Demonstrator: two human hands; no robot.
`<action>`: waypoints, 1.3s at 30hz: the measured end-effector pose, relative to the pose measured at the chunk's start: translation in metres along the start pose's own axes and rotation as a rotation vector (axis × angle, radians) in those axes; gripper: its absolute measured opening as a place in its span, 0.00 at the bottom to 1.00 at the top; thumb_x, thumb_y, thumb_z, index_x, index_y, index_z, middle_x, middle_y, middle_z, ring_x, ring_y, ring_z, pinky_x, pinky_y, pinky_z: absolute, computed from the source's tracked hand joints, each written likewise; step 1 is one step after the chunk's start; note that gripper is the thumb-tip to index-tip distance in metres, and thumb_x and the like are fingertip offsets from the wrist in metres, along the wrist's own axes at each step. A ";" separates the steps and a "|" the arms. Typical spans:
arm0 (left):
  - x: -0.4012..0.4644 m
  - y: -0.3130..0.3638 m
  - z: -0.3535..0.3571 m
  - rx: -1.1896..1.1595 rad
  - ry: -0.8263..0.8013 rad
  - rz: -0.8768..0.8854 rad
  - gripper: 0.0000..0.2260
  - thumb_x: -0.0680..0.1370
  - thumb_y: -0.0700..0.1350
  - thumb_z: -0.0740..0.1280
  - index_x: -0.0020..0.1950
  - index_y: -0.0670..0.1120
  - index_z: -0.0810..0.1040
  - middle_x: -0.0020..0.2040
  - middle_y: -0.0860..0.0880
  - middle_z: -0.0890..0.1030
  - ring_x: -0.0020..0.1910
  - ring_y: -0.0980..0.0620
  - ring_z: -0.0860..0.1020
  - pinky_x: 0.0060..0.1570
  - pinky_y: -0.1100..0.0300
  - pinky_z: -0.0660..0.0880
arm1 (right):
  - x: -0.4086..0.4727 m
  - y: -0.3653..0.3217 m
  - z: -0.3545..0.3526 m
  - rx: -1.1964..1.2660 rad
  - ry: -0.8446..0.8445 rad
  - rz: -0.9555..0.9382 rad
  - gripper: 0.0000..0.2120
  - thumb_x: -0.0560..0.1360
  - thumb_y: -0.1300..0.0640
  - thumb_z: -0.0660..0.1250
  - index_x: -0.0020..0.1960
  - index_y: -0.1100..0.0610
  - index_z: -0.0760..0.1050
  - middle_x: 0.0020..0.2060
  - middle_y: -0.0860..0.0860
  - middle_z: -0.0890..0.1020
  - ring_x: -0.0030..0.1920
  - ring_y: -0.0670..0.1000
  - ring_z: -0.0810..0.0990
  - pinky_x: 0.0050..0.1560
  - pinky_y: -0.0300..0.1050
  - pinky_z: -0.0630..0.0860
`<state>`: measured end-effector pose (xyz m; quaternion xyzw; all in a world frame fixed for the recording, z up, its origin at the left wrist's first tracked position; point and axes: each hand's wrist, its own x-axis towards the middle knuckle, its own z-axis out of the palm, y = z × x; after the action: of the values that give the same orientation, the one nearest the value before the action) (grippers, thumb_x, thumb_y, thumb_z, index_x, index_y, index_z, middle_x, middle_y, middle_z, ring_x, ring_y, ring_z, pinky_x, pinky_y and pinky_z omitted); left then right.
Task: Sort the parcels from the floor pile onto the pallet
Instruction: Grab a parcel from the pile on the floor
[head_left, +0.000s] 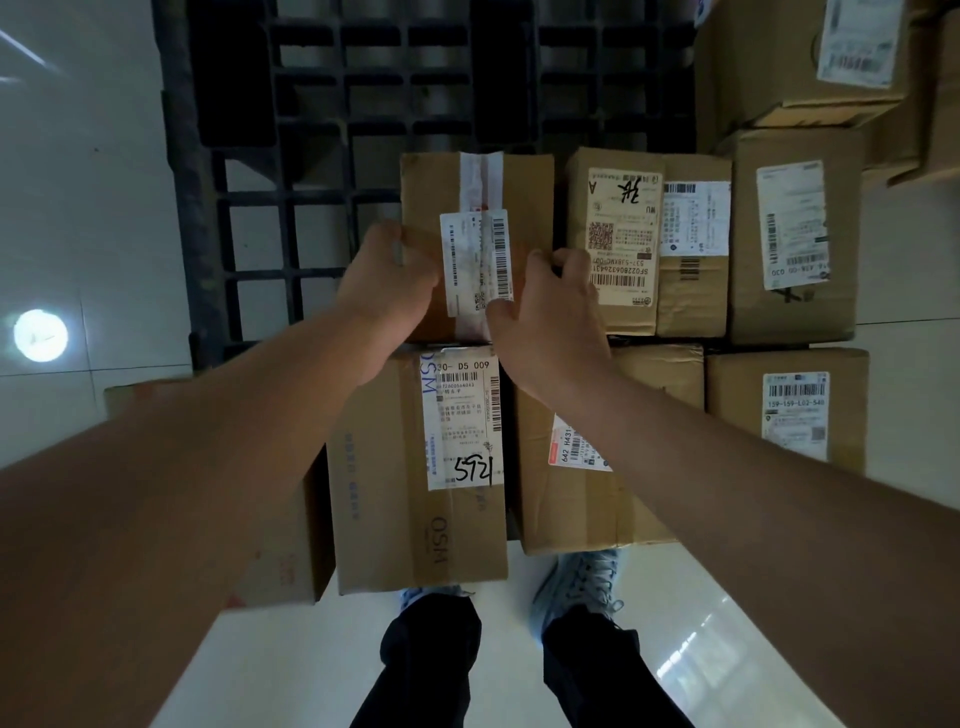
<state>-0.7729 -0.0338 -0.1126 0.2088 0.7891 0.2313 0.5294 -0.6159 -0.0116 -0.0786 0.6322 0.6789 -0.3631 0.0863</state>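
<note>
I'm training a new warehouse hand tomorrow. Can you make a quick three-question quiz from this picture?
1. True or false: both hands grip the same box.
2. What is handwritten on the label of the near box? A) 5921 B) 3304 C) 7718
3. What dark structure lies under the held box?

Key:
1. True: the left hand and the right hand grip its opposite sides.
2. A
3. The black pallet.

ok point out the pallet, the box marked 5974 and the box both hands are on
pallet (322, 130), head view, bare black grid
box marked 5974 (384, 467), head view, top face
held box (524, 192), head view, top face
</note>
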 end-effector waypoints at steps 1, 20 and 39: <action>-0.001 -0.001 0.000 0.015 0.006 0.001 0.12 0.83 0.47 0.63 0.64 0.58 0.67 0.52 0.54 0.79 0.48 0.55 0.78 0.38 0.59 0.72 | -0.001 -0.001 -0.001 -0.010 -0.003 0.007 0.22 0.83 0.49 0.64 0.73 0.59 0.68 0.74 0.57 0.62 0.70 0.59 0.68 0.61 0.50 0.69; -0.116 0.133 -0.060 0.883 -0.007 0.485 0.29 0.82 0.54 0.64 0.81 0.52 0.60 0.78 0.43 0.62 0.70 0.38 0.71 0.61 0.44 0.76 | -0.073 -0.052 -0.125 0.025 -0.008 -0.086 0.20 0.84 0.49 0.62 0.75 0.53 0.70 0.79 0.55 0.60 0.76 0.59 0.64 0.70 0.55 0.69; -0.539 0.401 -0.167 1.143 0.092 1.091 0.28 0.85 0.58 0.57 0.82 0.50 0.60 0.79 0.44 0.63 0.74 0.37 0.67 0.68 0.40 0.71 | -0.429 -0.106 -0.445 0.003 0.368 -0.174 0.30 0.85 0.39 0.56 0.83 0.49 0.59 0.83 0.54 0.55 0.82 0.59 0.57 0.76 0.61 0.63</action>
<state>-0.7052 -0.0445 0.5759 0.7960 0.5930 0.0255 0.1187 -0.4820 -0.0780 0.5305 0.6272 0.7347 -0.2484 -0.0718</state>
